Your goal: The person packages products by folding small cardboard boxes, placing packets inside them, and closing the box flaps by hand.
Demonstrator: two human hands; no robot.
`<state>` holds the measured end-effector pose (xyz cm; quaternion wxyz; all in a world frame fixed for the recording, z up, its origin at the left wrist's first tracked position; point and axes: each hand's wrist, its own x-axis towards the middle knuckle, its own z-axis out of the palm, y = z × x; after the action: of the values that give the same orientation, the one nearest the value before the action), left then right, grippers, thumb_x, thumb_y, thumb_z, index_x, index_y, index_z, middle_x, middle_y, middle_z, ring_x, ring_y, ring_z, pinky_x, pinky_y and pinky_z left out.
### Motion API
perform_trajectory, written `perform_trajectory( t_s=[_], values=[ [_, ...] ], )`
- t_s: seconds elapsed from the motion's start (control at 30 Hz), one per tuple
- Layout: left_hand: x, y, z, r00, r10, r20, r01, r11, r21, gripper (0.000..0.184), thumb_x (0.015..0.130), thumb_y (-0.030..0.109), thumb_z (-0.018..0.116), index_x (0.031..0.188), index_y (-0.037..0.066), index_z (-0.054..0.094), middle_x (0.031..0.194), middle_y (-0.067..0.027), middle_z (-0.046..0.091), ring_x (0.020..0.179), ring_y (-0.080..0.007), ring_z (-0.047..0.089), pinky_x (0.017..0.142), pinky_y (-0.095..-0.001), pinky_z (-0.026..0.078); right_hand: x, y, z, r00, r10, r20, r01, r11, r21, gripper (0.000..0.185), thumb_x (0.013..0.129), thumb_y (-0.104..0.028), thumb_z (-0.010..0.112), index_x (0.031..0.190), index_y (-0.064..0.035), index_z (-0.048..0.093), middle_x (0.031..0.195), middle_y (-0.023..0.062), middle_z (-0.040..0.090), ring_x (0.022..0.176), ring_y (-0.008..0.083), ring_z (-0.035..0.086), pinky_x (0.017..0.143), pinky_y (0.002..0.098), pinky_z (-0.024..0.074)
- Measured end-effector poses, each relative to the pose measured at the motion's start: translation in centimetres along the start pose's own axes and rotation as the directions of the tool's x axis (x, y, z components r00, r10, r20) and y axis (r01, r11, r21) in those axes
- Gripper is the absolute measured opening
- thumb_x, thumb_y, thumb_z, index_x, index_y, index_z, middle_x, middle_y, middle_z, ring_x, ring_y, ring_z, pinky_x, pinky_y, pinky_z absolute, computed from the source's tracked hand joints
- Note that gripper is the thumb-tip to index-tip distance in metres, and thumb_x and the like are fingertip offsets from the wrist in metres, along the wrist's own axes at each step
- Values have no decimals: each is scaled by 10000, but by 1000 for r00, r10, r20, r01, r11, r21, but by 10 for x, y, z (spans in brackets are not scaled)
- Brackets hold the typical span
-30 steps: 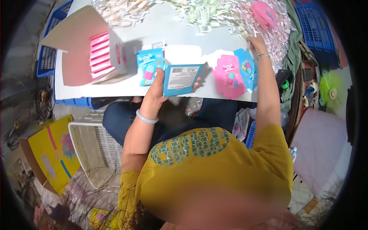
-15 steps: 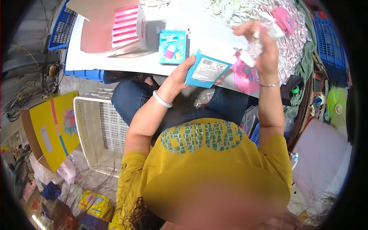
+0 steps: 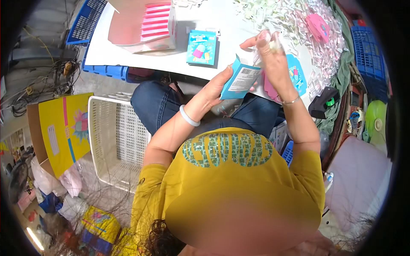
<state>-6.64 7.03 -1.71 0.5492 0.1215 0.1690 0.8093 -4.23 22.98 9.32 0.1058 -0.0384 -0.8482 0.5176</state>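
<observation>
My left hand (image 3: 219, 87) is wrapped round a blue printed box (image 3: 242, 80), its top flap raised and its barcode side up. Just right of the box's upper edge, my right hand (image 3: 273, 59) pinches small clear-wrapped pieces (image 3: 270, 42), blurred by motion. A blue box with an ice-pop picture (image 3: 201, 48) lies on the white table (image 3: 171, 62) to the left. Under and beside my right wrist are a pink flat carton (image 3: 270, 88), partly hidden, and a blue flat carton (image 3: 296, 73).
A white carton with pink boxes (image 3: 154, 21) stands at the table's back left. Small wrapped pieces (image 3: 294, 21) are heaped at the right, with pink cartons (image 3: 317, 27) on them. A white basket (image 3: 124, 136) and a yellow box (image 3: 64, 128) sit at lower left.
My right hand has come from the heap at the right to the open box, with small wrapped pieces in it. The blue box in my left hand appears further right in view and more tilted.
</observation>
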Motion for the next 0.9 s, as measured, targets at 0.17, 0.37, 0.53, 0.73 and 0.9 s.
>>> perform_trajectory(
  t_s=[0.17,0.37,0.53,0.73,0.9],
  values=[
    [-3,-5,2,997,79,18,-80,997,18,831,840,590,585,1384,6,354,1246,-196,546,1080,-291,591,926,-417,497,-11,-7,6,1000,3,-29,5,963,270,452,981,-424,463,1017,-14,649,1006,69,660,1045,164,541,914,299,411],
    [-8,0,11,996,89,-22,-86,990,113,1036,734,749,551,1377,-36,340,1242,-264,524,1107,-369,577,957,-454,482,-18,-23,0,954,203,223,-248,948,201,556,954,-485,457,1262,-27,524,1155,86,613,1111,180,513,964,312,389],
    [-15,-1,11,996,78,41,-78,997,7,1020,727,727,575,1382,-20,340,1260,-257,517,1111,-385,574,955,-486,484,-17,-8,-13,916,80,394,-130,986,100,627,908,-533,515,1292,-37,512,1180,102,599,1129,194,512,991,332,378],
    [-23,4,10,988,46,145,-42,999,-31,1009,731,699,598,1401,-4,322,1276,-248,511,1118,-379,572,962,-485,481,-20,-20,-25,962,-17,273,-73,946,315,465,914,-406,579,1170,-18,575,1212,89,576,1134,176,503,986,317,375],
    [-29,2,16,994,34,106,-46,992,119,1115,659,780,590,1406,0,316,1252,-291,512,1112,-407,571,946,-495,486,-28,-33,-22,975,-10,221,-22,989,146,330,937,-306,553,965,-6,687,1198,92,568,1143,167,483,973,311,371]
  ],
)
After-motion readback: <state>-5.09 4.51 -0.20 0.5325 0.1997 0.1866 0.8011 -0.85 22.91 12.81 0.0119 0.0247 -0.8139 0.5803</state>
